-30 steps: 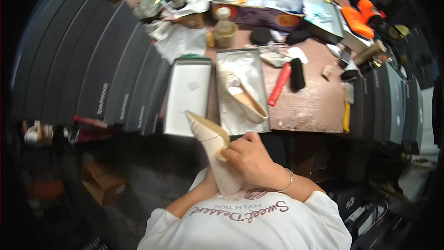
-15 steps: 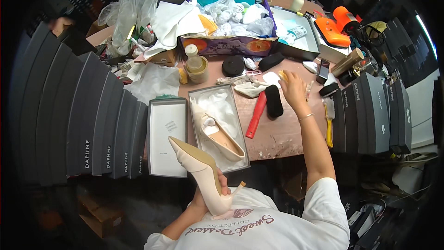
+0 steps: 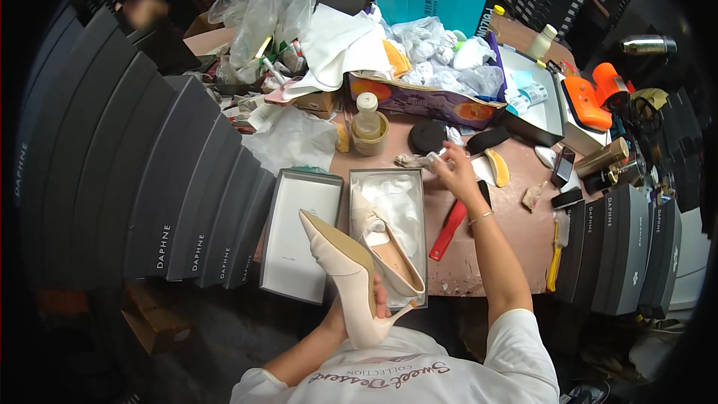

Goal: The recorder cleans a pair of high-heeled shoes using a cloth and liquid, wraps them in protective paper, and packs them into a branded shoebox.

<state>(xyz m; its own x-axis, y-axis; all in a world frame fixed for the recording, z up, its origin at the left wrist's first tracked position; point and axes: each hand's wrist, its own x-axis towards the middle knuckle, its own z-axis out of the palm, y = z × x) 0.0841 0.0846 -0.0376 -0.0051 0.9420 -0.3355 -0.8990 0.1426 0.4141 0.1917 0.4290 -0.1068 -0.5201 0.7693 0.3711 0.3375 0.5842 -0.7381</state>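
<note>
My left hand (image 3: 381,301) grips a cream pointed high-heeled shoe (image 3: 350,273), toe up and tan sole showing, near the table's front edge. Its mate, another cream shoe (image 3: 390,260), lies on white tissue in an open grey shoebox (image 3: 423,239). Over the table's middle, my right hand (image 3: 458,173) has its fingers closed on a crumpled off-white cloth (image 3: 413,161), mostly covered by the hand. Beside that hand lies a curved yellow sponge (image 3: 496,167). A red-handled tool (image 3: 449,232) is partly under my right forearm.
The box lid (image 3: 299,236) lies left of the shoebox. Stacked dark shoeboxes (image 3: 161,179) line the left, with more boxes (image 3: 617,247) on the right. A bottle in a jar (image 3: 368,131), a round black pad (image 3: 428,138) and a yellow-handled brush (image 3: 556,254) surround the work area.
My right hand has moved left from the yellow sponge to the cloth, leaving the sponge on the table. The left hand still holds the shoe. The view has shifted left.
</note>
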